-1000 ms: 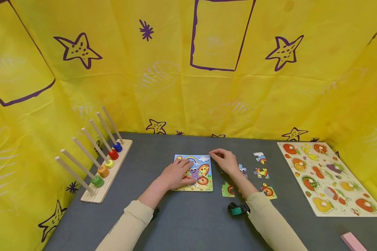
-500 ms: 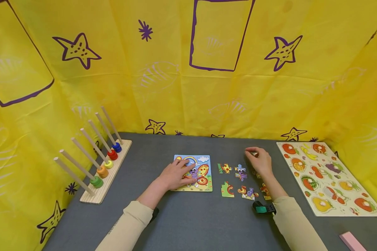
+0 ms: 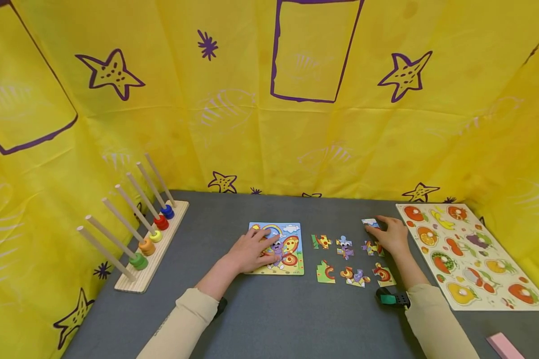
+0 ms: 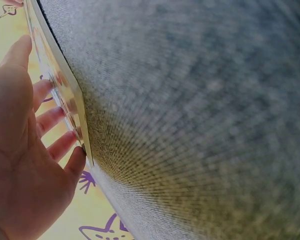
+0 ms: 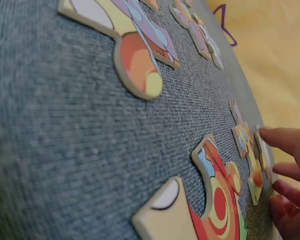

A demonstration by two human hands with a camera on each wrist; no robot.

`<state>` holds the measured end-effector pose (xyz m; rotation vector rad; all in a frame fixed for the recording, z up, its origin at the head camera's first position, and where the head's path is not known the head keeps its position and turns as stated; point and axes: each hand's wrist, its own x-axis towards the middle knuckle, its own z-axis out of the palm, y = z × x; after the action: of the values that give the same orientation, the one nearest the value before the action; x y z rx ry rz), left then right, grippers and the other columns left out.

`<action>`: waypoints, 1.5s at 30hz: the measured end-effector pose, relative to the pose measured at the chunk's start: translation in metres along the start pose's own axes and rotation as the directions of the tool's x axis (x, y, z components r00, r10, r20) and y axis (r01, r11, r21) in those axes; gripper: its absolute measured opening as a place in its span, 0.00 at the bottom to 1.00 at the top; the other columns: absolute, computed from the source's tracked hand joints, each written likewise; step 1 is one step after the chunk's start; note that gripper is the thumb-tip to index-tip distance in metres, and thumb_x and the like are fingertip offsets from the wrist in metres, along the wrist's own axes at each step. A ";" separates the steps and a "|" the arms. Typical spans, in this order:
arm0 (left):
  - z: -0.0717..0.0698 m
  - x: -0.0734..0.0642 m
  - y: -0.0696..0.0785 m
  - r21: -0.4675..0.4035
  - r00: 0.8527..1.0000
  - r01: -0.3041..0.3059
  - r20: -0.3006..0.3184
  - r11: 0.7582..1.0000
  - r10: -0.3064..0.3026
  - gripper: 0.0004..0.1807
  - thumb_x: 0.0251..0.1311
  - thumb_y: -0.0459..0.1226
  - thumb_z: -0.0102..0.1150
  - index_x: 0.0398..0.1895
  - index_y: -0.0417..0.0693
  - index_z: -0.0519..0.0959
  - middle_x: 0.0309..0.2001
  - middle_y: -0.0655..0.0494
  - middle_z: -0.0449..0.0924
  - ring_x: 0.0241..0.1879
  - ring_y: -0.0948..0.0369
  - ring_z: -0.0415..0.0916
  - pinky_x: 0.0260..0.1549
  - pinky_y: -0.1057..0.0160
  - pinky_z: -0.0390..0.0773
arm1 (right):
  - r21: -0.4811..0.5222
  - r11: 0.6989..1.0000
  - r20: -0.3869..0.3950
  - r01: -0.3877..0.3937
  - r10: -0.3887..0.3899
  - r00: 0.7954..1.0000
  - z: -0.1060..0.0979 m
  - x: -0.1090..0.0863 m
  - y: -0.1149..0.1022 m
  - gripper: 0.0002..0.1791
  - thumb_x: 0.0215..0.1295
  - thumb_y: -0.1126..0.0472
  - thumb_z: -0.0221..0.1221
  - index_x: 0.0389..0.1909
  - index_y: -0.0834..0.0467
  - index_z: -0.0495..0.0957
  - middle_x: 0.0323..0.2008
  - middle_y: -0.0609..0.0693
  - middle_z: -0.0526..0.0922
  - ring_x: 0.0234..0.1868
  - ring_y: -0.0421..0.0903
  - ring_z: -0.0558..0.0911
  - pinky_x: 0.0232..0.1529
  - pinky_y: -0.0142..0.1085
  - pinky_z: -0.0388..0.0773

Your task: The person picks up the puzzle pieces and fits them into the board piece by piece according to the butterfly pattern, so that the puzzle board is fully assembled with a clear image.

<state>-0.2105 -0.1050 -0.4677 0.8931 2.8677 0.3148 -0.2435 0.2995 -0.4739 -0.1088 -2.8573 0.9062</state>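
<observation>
My left hand [image 3: 251, 252] rests with its fingers spread on a square butterfly picture board [image 3: 292, 249]. The left wrist view shows those fingers lying against the face of the board [image 4: 65, 90]. At the back right of the loose pieces, my right hand [image 3: 393, 237] pinches a jigsaw piece [image 3: 369, 222] with blue sky and cloud, thumb and forefinger at its edges. Its fingers partly cover the piece. Several other jigsaw pieces lie apart in rows, among them a green and red one [image 3: 325, 272], a purple one [image 3: 345, 247] and a red-ringed one [image 3: 383, 274].
To the left stands a wooden peg rack [image 3: 154, 249] with coloured rings. A fruit picture board [image 3: 471, 259] lies at the right, and a pink block [image 3: 504, 345] near the front right. Yellow patterned cloth [image 3: 251, 139] hangs behind the grey table [image 3: 287, 319].
My right hand has moved from beside the butterfly board over to the right, onto the sky piece, uncovering the pieces between. The left hand has stayed on the board.
</observation>
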 end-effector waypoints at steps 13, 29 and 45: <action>-0.004 -0.001 0.003 -0.027 1.000 0.016 0.015 1.000 -0.016 0.36 0.66 0.61 0.50 0.73 0.59 0.64 0.72 0.50 0.59 0.68 0.46 0.55 0.56 0.43 0.66 | 0.111 0.992 -0.076 -0.066 0.075 0.994 0.002 0.002 0.001 0.27 0.60 0.59 0.66 0.56 0.69 0.71 0.49 0.70 0.78 0.45 0.62 0.76 0.48 0.50 0.67; -0.006 -0.001 0.003 -0.044 1.000 0.019 0.024 0.999 -0.018 0.36 0.66 0.61 0.50 0.74 0.60 0.63 0.72 0.49 0.59 0.67 0.45 0.55 0.56 0.42 0.66 | 0.341 0.918 -0.042 -0.203 0.230 0.972 0.012 -0.004 -0.036 0.22 0.68 0.49 0.60 0.57 0.56 0.79 0.45 0.57 0.85 0.41 0.46 0.80 0.35 0.31 0.70; -0.003 -0.001 0.003 -0.051 0.999 0.036 0.041 0.998 -0.034 0.35 0.66 0.61 0.49 0.73 0.62 0.64 0.72 0.49 0.57 0.67 0.45 0.54 0.56 0.42 0.65 | 0.464 0.877 0.185 -0.127 0.044 0.982 0.081 -0.019 -0.129 0.18 0.58 0.49 0.69 0.45 0.55 0.83 0.34 0.48 0.88 0.36 0.44 0.81 0.38 0.36 0.71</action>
<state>-0.2083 -0.1038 -0.4638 0.8301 2.8217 0.3612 -0.2405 0.1462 -0.4669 -0.1083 -2.6909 1.6803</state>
